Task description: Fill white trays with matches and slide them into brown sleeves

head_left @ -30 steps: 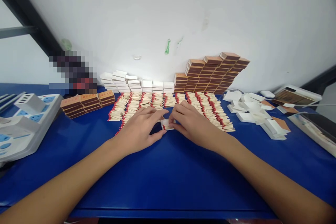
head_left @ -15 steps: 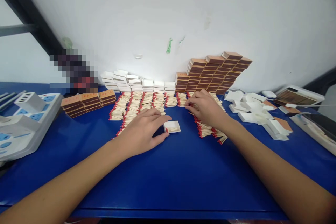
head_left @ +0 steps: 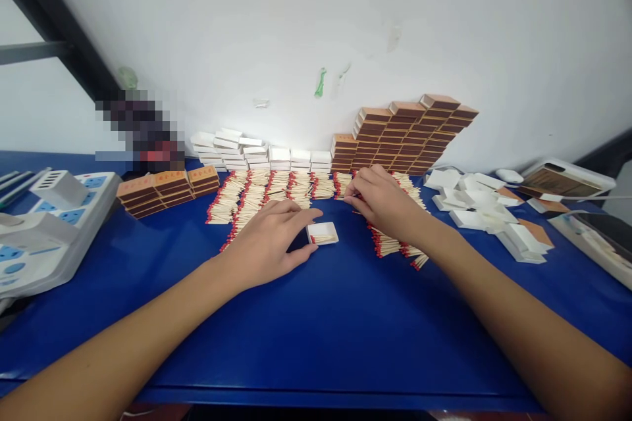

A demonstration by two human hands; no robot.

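My left hand holds a small white matchbox tray by its left end, index finger along the far side and thumb at the near corner. A few red-headed matches lie inside the tray. Bent over the match rows is my right hand, its fingers pinched together at the matches; how many they hold is hidden. Rows of loose matches spread behind my left hand, and more matches lie under and beside my right hand.
White trays are stacked along the wall, beside a tall stack of brown matchboxes. More matchboxes and a power strip stand left. Loose white trays and sleeves heap at right on the blue table.
The view has shifted slightly. My right hand's fingertips have moved a little at the matches; my left hand stays at the tray.
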